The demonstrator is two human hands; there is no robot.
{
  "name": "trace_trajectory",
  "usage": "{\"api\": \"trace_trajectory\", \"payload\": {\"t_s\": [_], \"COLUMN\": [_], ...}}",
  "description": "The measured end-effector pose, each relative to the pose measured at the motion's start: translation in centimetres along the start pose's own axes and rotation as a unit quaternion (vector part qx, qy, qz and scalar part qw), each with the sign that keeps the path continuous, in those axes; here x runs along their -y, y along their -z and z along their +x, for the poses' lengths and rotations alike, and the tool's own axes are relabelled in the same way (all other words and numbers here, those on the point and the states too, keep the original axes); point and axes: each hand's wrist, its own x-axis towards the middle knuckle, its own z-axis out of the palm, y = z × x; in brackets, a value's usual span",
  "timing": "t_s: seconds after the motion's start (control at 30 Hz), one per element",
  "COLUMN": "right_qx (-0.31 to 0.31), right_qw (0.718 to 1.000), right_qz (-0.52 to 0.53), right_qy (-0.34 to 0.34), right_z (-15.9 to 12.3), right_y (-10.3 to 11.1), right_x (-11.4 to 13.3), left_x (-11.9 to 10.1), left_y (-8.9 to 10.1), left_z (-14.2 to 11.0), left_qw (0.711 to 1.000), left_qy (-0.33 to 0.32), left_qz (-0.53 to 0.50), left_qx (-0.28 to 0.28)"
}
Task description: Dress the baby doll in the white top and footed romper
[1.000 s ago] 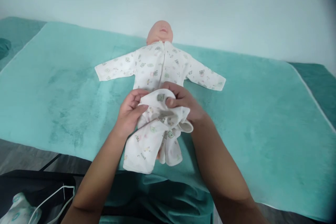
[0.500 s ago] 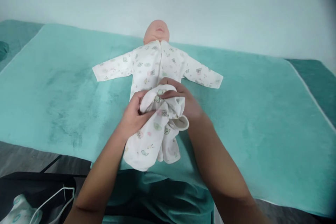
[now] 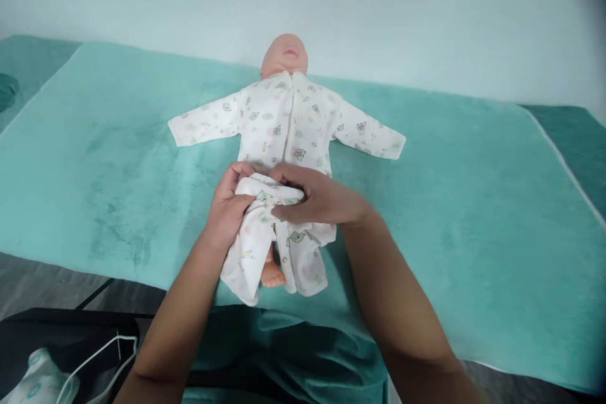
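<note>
white long-sleeved garment [image 3: 267,129], possibly animal-printed, smooth above, bunched below

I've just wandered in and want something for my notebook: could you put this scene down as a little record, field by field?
Figure: pink, plastic-looking doll, face up, sleeves spread
Outfit: white fabric clothing with small green and pink prints
Left hand: pinching gathered fabric low on the doll
Right hand: thumb and fingers on folds beside the left
Visible limb: one bare orange-pink foot, below the hands
Surface: teal, plush-looking cloth
Backdrop: plain pale wall
</note>
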Motion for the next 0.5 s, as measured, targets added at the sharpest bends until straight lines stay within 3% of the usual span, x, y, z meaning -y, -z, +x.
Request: {"api": "trace_trajectory", "payload": {"t_s": [0.1,0.23,0.37,0.5], "right_qx": [-0.061,-0.135,-0.127,-0.111], "right_qw": [0.997,0.975,0.957,0.974], "right_qz": [0.052,0.172,0.254,0.19], "right_qy": [0.009,-0.027,-0.067,-0.058], "right_z": [0.2,0.4,0.5,0.5], "right_y": [-0.6,-1.2,-1.4,-1.2], "right_x": [-0.5,-0.8,-0.3,0.3], "left_x": [0.2,0.7,1.1,1.0], "left_y": [0.0,0.1,0.3,0.7], "left_z": [0.0,0.3,0.4,0.1], "left_qw": [1.0,0.999,0.999,0.998], "left_qy": [0.001,-0.004,-0.035,-0.005], "left_qz": [-0.008,-0.031,0.008,0.05], "left_qx": [-0.019,-0.015,-0.021,0.036]}}
